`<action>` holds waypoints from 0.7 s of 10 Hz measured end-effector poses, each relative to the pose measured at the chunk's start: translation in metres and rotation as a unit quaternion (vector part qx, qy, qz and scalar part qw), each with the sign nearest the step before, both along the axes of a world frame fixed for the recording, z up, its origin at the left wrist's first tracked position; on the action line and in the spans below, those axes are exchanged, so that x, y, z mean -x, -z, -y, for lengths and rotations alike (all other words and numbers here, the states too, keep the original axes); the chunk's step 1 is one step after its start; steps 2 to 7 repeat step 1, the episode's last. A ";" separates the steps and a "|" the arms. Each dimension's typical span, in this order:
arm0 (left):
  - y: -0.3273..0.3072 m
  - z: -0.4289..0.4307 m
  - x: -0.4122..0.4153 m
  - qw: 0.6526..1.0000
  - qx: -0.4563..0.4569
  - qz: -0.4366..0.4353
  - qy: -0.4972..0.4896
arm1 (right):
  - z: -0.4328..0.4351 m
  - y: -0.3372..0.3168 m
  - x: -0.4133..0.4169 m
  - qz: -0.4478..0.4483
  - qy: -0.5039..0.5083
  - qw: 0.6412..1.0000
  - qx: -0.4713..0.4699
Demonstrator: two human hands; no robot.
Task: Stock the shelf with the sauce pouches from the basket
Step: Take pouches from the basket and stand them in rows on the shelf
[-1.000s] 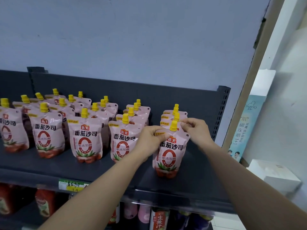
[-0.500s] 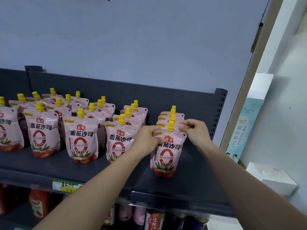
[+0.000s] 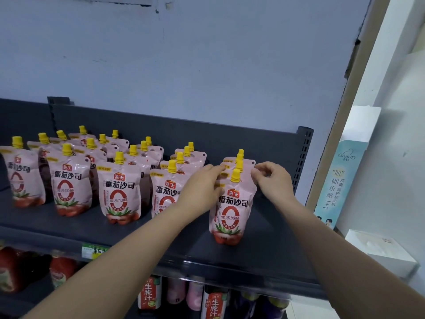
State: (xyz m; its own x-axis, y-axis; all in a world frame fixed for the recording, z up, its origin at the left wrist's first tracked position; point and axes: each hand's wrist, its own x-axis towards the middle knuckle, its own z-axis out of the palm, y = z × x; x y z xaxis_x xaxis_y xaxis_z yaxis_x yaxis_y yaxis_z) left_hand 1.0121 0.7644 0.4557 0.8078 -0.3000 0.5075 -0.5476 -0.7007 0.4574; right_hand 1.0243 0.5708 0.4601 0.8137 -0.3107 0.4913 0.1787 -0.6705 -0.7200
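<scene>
"海天 番茄沙司" on sauce pouches [image 3: 232,203]; "Giving" on blue box [image 3: 345,180]

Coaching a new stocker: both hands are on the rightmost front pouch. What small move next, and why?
Probably let go and draw both hands back: the left hand and right hand pinch the top corners of the front pouch, which stands upright on the shelf.

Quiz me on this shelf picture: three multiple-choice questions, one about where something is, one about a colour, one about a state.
1. The left hand and right hand are at which row on the shelf? A leftmost B middle C rightmost
2. The caps are: A yellow B red C green
3. That row's front pouch is: A flat B upright C hanging
C: both hands touch the last row's tops. A: every cap is yellow. B: it stands on its base.
</scene>
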 end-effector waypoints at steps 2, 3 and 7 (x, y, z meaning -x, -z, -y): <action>-0.015 -0.007 0.010 0.994 -0.065 0.088 -0.026 | -0.008 -0.015 0.011 0.053 0.022 0.997 0.055; -0.015 -0.007 0.010 0.994 -0.065 0.088 -0.026 | -0.008 -0.015 0.011 0.053 0.022 0.997 0.055; -0.015 -0.007 0.010 0.994 -0.065 0.088 -0.026 | -0.008 -0.015 0.011 0.053 0.022 0.997 0.055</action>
